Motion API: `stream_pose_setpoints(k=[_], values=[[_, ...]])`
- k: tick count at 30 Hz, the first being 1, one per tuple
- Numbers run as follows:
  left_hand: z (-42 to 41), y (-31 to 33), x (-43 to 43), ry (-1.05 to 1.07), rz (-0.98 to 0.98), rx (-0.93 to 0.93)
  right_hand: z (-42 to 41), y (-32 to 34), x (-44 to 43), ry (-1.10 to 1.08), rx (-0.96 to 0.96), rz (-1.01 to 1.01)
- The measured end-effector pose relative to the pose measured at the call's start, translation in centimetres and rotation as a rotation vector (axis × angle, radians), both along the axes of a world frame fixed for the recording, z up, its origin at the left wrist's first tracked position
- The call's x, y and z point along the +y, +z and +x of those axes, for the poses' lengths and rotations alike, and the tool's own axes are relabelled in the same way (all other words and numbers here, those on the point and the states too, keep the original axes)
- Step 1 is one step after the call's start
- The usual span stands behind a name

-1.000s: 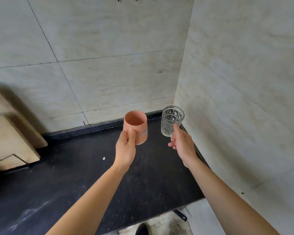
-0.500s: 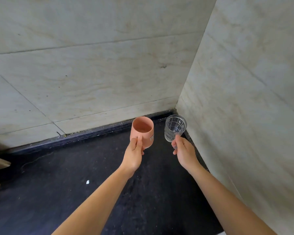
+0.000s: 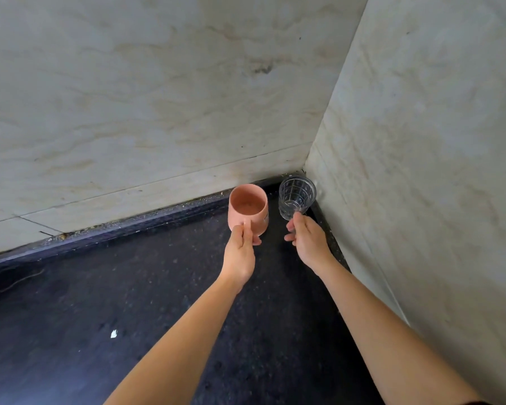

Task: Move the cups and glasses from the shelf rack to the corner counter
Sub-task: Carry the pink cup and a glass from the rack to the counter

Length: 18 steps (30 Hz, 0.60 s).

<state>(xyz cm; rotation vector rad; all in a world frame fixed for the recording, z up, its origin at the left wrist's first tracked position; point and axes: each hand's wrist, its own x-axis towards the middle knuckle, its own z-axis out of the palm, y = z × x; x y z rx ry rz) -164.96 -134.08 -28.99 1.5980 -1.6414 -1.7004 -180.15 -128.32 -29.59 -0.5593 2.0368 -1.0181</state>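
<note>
Pink cup (image 3: 248, 207) + glass (image 3: 297, 197) being held at counter (image 3: 129, 287) corner.
I'm seeing L hand (image 3: 240, 252) gripping cup's lower wall, R hand (image 3: 308, 242) pinching glass base w/ fingertips.

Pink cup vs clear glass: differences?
The pink cup is opaque; the clear glass is transparent with a grid pattern. The cup looks wider than the glass. The left hand holds the cup; the right hand holds the glass, nearer the wall corner. Both are mouth-up.

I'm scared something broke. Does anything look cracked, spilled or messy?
Nothing broken or spilled. The pink cup and clear glass look whole. Only a white speck lies on the black counter, and gritty crumbs line its back edge.
</note>
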Motion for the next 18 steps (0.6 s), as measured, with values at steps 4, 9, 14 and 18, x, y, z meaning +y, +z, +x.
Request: stream_pose_setpoints(k=[4, 9, 14, 18], values=[[-1.3, -0.9, -0.4, 0.012, 0.018, 0.021, -0.5, -0.7, -0.5, 0.019, -0.028, -0.007], [-2.3, -1.8, -0.3, 0.024, 0.018, 0.041, -0.9, -1.0, -1.0, 0.062, -0.037, -0.009], [-2.3, -1.7, 0.2, 0.070, 0.039, 0.038, -1.0, -0.5, -1.0, 0.088, 0.000, 0.028], [-2.3, -0.4, -0.2, 0.074, -0.068, -0.097, -1.3, 1.3, -0.7, 0.111, 0.034, 0.086]])
